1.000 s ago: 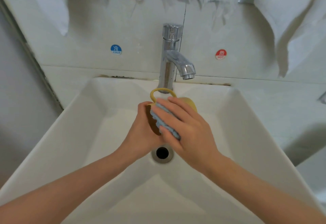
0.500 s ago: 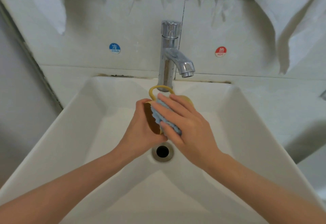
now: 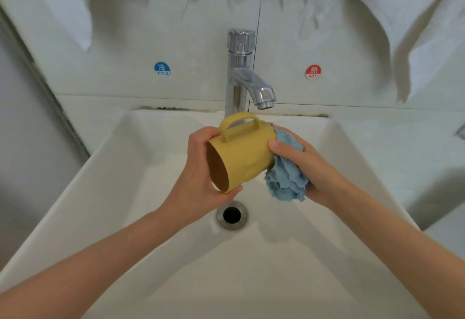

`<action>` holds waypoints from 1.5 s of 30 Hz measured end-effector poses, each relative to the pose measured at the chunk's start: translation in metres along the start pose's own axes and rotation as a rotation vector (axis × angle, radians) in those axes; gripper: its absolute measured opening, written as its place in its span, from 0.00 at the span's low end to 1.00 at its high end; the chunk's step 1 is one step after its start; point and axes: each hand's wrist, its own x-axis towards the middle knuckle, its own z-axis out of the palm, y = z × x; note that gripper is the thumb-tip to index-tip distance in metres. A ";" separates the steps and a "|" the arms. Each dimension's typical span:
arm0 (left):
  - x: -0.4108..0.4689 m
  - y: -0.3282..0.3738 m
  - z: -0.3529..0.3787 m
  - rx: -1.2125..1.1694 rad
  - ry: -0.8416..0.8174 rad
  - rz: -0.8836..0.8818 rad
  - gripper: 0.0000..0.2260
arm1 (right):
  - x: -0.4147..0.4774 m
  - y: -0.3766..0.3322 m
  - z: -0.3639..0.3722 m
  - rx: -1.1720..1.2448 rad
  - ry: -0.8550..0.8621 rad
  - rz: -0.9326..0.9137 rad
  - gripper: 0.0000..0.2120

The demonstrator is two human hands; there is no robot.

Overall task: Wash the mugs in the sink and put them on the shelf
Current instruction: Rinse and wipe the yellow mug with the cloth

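Observation:
A yellow mug (image 3: 241, 151) lies on its side above the white sink (image 3: 120, 193), its mouth turned to the lower left and its handle up. My left hand (image 3: 198, 180) grips it round the rim, thumb under the lip. My right hand (image 3: 312, 167) holds a crumpled blue cloth (image 3: 286, 180) against the mug's base, with the thumb lying on the mug's wall. The shelf is out of view.
A chrome tap (image 3: 241, 74) stands behind the mug, with no water seen running. The drain (image 3: 232, 215) lies below my hands. Cold and hot stickers mark the tiled wall. White cloths (image 3: 412, 17) hang above on both sides.
The cloth and my right hand have moved from over the mug's mouth to its base on the right. The mug's mouth and side now show fully.

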 end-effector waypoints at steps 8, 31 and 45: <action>0.001 0.011 0.001 -0.343 -0.026 -0.283 0.40 | 0.001 0.006 0.002 -0.126 0.095 -0.142 0.19; -0.003 0.014 0.008 -0.297 0.097 -0.356 0.34 | -0.005 0.025 0.034 -0.966 0.245 -0.835 0.08; -0.005 0.015 0.006 -0.309 0.043 -0.325 0.35 | -0.010 0.023 0.038 -0.946 0.194 -0.895 0.10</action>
